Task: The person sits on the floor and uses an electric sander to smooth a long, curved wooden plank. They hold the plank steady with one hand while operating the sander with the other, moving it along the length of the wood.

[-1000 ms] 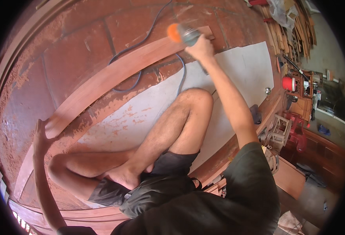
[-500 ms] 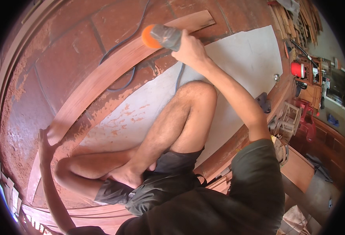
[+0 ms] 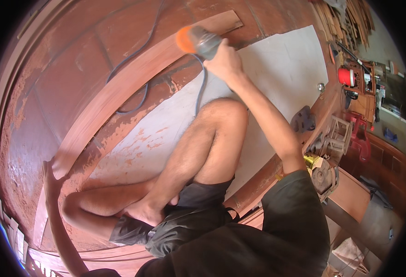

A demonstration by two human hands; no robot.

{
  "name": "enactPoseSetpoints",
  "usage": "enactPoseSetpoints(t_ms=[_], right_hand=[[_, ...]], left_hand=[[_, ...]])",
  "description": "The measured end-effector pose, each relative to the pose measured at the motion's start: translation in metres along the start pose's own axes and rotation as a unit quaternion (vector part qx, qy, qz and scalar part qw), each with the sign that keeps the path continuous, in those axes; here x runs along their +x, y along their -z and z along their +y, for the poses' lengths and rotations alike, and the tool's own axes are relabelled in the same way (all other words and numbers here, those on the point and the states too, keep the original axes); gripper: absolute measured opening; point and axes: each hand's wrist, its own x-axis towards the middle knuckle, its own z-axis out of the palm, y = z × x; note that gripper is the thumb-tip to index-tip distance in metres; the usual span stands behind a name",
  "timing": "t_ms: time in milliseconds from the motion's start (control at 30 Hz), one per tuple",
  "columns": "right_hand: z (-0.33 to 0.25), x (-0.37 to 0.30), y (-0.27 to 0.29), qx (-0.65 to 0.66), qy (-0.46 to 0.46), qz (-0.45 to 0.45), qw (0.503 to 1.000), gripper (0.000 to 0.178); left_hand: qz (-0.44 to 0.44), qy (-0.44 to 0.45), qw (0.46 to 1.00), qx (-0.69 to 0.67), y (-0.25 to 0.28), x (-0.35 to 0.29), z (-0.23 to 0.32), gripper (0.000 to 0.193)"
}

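Note:
A long reddish wooden plank lies slantwise over the tiled floor, from lower left to upper right. My left hand is closed around the plank toward its near left part, fingers partly hidden. Out in front, my right hand grips the grey body of a handheld power sander. Its round orange head, slightly blurred, is over the plank near the far right end. A blue-grey cord hangs from the tool and loops by the plank.
Under my bent legs a pale sheet covers part of the floor, dotted with reddish dust. Long boards run along the left. Wood strips, a red stool and a yellow-and-grey machine stand at right.
The sander has moved along the plank toward its far right end, and the cord has shifted with it. My left hand keeps its place on the plank. The whole view has shifted slightly.

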Motion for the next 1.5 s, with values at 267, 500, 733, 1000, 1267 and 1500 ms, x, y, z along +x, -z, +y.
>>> enactPoseSetpoints(t_ms=[267,500,733,1000,1267,1500], right_hand=[[0.063,0.048,0.024,-0.062,-0.078,0.021,0.995,0.084],[0.138,0.122,0.049,-0.038,-0.212,0.033,0.976,0.092],[0.089,0.068,0.016,-0.041,-0.07,0.05,0.995,0.089],[0.079,0.166,0.047,-0.048,-0.18,0.07,0.98,0.087],[0.029,0.109,0.02,-0.014,-0.15,0.038,0.988,0.088],[-0.003,0.013,0.021,0.134,-0.058,0.073,0.987,0.08]], left_hand=[[0.011,0.0,1.0,-0.013,0.0,-0.001,0.004,0.083],[0.009,-0.011,1.0,0.008,-0.005,0.004,0.0,0.088],[-0.02,0.022,1.0,0.007,0.006,0.006,-0.001,0.091],[0.003,0.006,1.0,-0.002,0.001,0.005,0.003,0.089],[-0.001,0.022,0.999,0.045,0.007,-0.007,0.001,0.091],[0.004,-0.057,0.99,0.127,0.012,0.022,0.013,0.091]])
